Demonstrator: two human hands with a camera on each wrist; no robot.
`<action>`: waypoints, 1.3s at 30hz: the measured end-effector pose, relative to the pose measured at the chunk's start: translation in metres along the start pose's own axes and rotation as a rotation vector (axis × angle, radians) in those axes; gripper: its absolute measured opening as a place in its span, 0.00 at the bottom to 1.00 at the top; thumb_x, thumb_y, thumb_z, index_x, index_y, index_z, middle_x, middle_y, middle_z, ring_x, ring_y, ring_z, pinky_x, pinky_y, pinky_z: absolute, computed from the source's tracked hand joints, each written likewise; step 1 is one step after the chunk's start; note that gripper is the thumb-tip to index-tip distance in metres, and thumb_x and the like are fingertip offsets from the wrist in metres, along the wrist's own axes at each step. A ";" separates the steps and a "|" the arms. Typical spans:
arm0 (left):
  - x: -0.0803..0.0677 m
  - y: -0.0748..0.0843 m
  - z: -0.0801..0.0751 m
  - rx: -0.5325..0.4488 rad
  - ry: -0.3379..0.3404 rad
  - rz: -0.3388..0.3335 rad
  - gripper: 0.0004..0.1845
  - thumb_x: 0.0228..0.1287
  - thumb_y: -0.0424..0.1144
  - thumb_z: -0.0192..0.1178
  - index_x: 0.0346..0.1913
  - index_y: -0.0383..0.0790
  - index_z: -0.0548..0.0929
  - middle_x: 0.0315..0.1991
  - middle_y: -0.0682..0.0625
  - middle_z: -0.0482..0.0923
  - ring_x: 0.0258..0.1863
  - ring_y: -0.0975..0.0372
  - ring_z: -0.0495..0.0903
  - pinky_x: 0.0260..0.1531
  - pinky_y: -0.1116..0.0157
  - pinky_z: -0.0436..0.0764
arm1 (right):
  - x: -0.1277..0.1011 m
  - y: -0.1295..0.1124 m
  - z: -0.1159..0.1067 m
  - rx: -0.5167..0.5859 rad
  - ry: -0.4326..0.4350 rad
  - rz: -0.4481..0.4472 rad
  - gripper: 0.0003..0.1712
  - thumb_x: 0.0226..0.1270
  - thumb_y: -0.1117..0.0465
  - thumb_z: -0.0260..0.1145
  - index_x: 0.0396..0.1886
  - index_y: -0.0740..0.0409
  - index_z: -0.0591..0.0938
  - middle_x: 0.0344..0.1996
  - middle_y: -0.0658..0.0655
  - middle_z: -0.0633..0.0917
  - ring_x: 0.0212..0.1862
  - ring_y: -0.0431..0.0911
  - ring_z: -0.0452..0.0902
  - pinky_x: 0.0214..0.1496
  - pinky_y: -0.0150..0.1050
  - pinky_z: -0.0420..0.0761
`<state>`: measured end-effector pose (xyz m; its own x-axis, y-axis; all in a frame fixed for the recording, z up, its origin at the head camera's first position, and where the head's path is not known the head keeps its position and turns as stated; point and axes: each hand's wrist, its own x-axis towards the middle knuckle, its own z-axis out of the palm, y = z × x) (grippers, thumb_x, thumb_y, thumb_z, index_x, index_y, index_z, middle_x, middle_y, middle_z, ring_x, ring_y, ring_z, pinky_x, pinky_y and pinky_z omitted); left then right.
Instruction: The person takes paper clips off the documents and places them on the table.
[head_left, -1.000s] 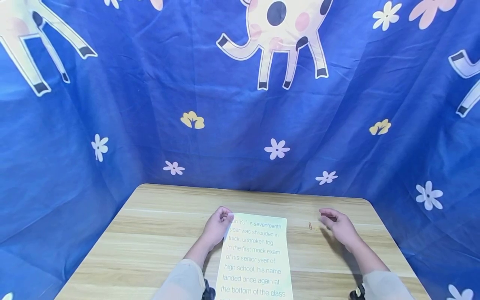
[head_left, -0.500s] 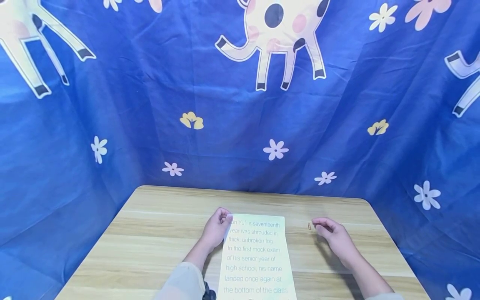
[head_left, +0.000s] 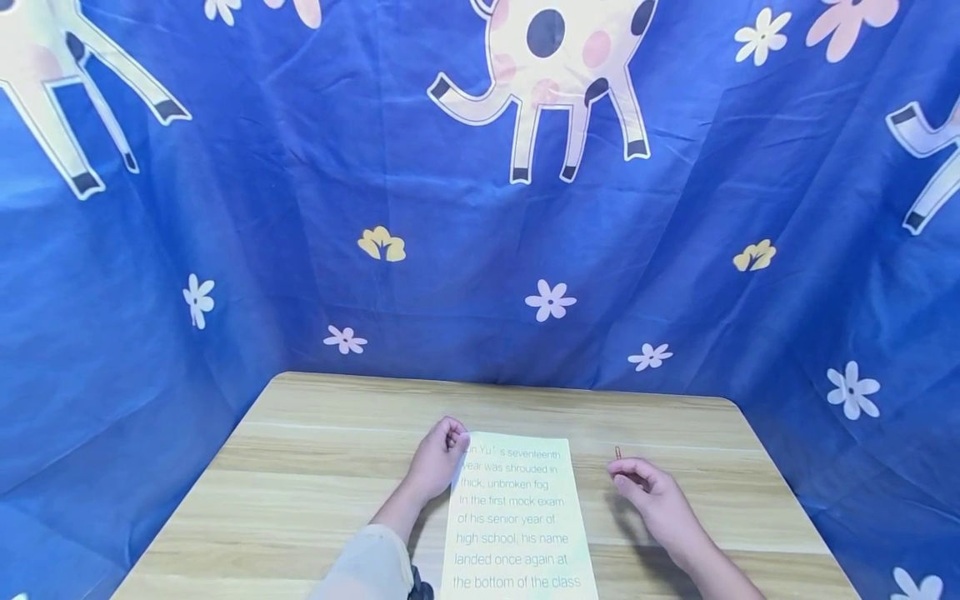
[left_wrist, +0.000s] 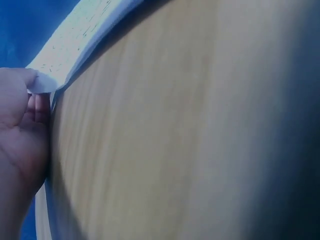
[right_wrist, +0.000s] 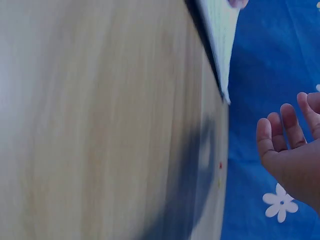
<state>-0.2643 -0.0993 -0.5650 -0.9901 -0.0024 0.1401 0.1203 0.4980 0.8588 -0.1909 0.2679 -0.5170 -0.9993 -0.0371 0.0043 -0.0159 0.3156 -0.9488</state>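
Note:
A pale sheet of paper (head_left: 517,517) with large printed text lies in the middle of the wooden table, running toward the near edge. My left hand (head_left: 437,462) pinches its far left corner between thumb and fingers. That corner is held up off the wood in the left wrist view. To the right of the paper, my right hand (head_left: 660,508) hovers over the table with loosely bent fingers; nothing shows in it. Just beyond its fingertips is a red paper clip (head_left: 618,452). The right wrist view shows a small red spot (right_wrist: 220,165) and a yellow one on the tabletop.
The wooden table (head_left: 300,467) has rounded far corners. A blue cloth (head_left: 450,308) printed with animals and flowers hangs behind it and along both sides. A black band (head_left: 421,585) sits at the left wrist.
My right hand has moved left and nearer, past the paper clip toward the paper's right edge. The left hand keeps its pinch on the corner. The view has shifted slightly.

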 end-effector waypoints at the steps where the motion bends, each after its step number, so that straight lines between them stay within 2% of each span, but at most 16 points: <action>1: 0.000 0.001 0.001 0.007 0.000 0.000 0.03 0.80 0.37 0.62 0.48 0.43 0.79 0.40 0.53 0.77 0.40 0.63 0.75 0.44 0.71 0.77 | -0.002 -0.002 0.001 -0.002 -0.006 -0.007 0.16 0.79 0.62 0.68 0.60 0.64 0.86 0.60 0.61 0.87 0.55 0.30 0.82 0.60 0.27 0.82; 7: 0.001 0.004 0.004 0.074 0.019 0.009 0.02 0.80 0.36 0.61 0.46 0.42 0.79 0.40 0.52 0.76 0.39 0.63 0.75 0.42 0.71 0.77 | -0.008 -0.010 0.009 -0.013 -0.016 -0.050 0.13 0.79 0.61 0.68 0.57 0.61 0.87 0.57 0.57 0.88 0.55 0.32 0.82 0.60 0.28 0.82; 14: 0.000 0.011 0.016 0.220 0.023 0.069 0.03 0.80 0.32 0.60 0.44 0.39 0.78 0.43 0.48 0.75 0.39 0.62 0.78 0.45 0.63 0.85 | -0.013 -0.009 0.013 -0.014 -0.004 -0.109 0.11 0.78 0.64 0.68 0.55 0.62 0.88 0.54 0.56 0.89 0.53 0.32 0.83 0.58 0.27 0.82; 18: 0.003 0.014 0.023 0.311 0.031 0.090 0.02 0.78 0.31 0.61 0.45 0.39 0.79 0.41 0.49 0.76 0.40 0.61 0.78 0.46 0.60 0.86 | -0.014 -0.007 0.014 0.003 -0.001 -0.129 0.11 0.77 0.63 0.69 0.54 0.61 0.88 0.52 0.55 0.89 0.51 0.33 0.83 0.56 0.28 0.83; 21: 0.003 0.016 0.028 0.338 0.058 0.067 0.05 0.76 0.30 0.64 0.49 0.39 0.80 0.43 0.47 0.79 0.44 0.57 0.78 0.50 0.56 0.86 | -0.016 -0.006 0.017 0.008 -0.007 -0.159 0.10 0.77 0.64 0.69 0.53 0.61 0.88 0.50 0.55 0.89 0.49 0.33 0.83 0.54 0.28 0.83; 24: 0.002 0.016 0.030 0.326 0.101 0.032 0.10 0.73 0.29 0.66 0.53 0.40 0.80 0.50 0.44 0.78 0.51 0.52 0.80 0.56 0.53 0.87 | -0.017 -0.007 0.021 0.019 -0.008 -0.168 0.10 0.77 0.65 0.69 0.53 0.63 0.88 0.48 0.52 0.89 0.48 0.33 0.83 0.53 0.28 0.84; 27: 0.002 0.019 0.029 0.323 0.126 0.017 0.08 0.72 0.28 0.67 0.49 0.40 0.82 0.54 0.43 0.75 0.54 0.51 0.80 0.58 0.53 0.87 | -0.016 -0.011 0.026 0.035 -0.005 -0.156 0.11 0.76 0.64 0.69 0.53 0.63 0.88 0.49 0.52 0.90 0.48 0.33 0.83 0.54 0.28 0.84; 29: 0.002 0.021 0.028 0.341 0.123 0.025 0.05 0.72 0.29 0.67 0.43 0.41 0.82 0.52 0.45 0.74 0.51 0.53 0.79 0.54 0.55 0.87 | -0.014 -0.016 0.030 0.046 -0.005 -0.148 0.11 0.76 0.64 0.70 0.53 0.63 0.88 0.50 0.54 0.89 0.49 0.34 0.84 0.55 0.28 0.84; 32: 0.001 0.024 0.026 0.393 0.103 0.057 0.06 0.72 0.29 0.67 0.37 0.42 0.81 0.43 0.49 0.74 0.43 0.58 0.76 0.44 0.60 0.84 | -0.012 -0.022 0.035 0.047 -0.010 -0.157 0.10 0.76 0.64 0.70 0.52 0.60 0.89 0.51 0.57 0.89 0.50 0.36 0.84 0.56 0.29 0.84; 36: 0.002 0.024 0.024 0.432 0.080 0.073 0.07 0.73 0.30 0.67 0.38 0.43 0.80 0.35 0.52 0.74 0.37 0.61 0.73 0.39 0.63 0.81 | -0.009 -0.031 0.041 0.048 -0.031 -0.162 0.09 0.76 0.63 0.70 0.51 0.57 0.89 0.52 0.57 0.88 0.51 0.38 0.85 0.56 0.30 0.84; 39: 0.002 0.022 0.020 0.400 0.077 0.065 0.07 0.74 0.29 0.66 0.38 0.42 0.79 0.34 0.51 0.75 0.37 0.61 0.74 0.40 0.63 0.82 | -0.006 -0.037 0.043 0.006 -0.061 -0.153 0.10 0.77 0.62 0.70 0.53 0.54 0.89 0.54 0.55 0.87 0.51 0.37 0.84 0.57 0.31 0.83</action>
<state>-0.2651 -0.0704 -0.5555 -0.9714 -0.0169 0.2369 0.1300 0.7969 0.5899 -0.1833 0.2158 -0.4950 -0.9813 -0.1417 0.1302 -0.1675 0.2959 -0.9404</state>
